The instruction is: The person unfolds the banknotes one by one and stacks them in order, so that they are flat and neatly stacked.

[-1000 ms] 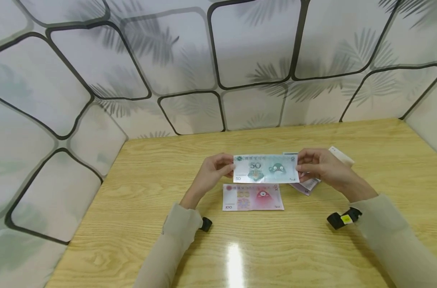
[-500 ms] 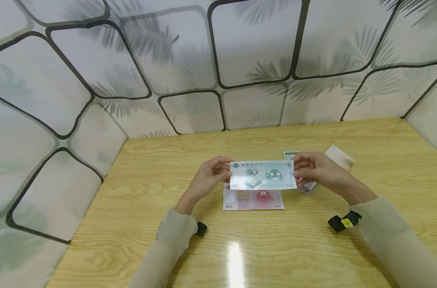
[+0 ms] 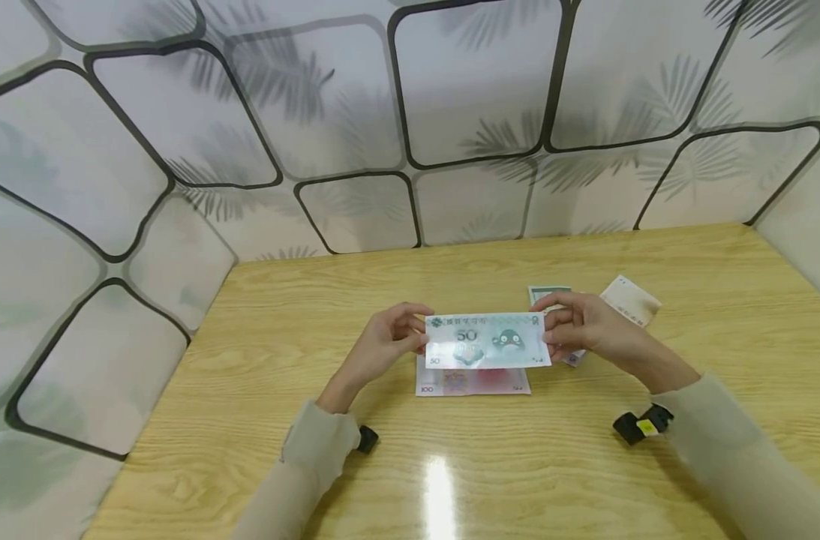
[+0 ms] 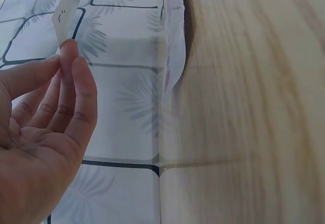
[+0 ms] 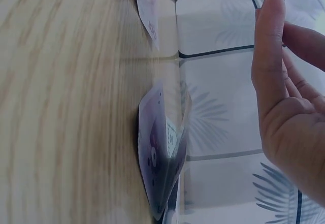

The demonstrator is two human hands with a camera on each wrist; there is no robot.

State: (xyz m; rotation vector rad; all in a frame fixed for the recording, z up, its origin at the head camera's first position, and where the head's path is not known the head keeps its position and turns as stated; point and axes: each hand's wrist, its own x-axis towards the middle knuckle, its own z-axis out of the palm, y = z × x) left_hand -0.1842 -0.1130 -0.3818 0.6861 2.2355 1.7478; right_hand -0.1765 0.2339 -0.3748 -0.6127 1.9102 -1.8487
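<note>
A green play banknote marked 50 [image 3: 487, 341] is held flat-faced toward the head camera, above the table. My left hand [image 3: 382, 343] pinches its left end between thumb and fingertips. At its right end, my right hand [image 3: 602, 334] pinches the other short edge. Below and partly behind it, a pink play banknote marked 100 [image 3: 473, 384] lies on the table, its upper part hidden. In the left wrist view, the held note [image 4: 70, 13] appears nearly edge-on between thumb and index finger. The right wrist view catches only a corner of it.
Beyond the right hand lie other notes, partly covered by it: a green-edged one [image 3: 543, 294] and a cream one [image 3: 630, 300]. A folded purple note [image 5: 152, 155] rises from the wooden table [image 3: 301, 315]. A patterned wall covering [image 3: 477, 82] stands behind the table.
Both hands have brought the green note down and slightly left, toward me, so it now covers much of the pink note, which was fully visible earlier. The pink note has stayed put.
</note>
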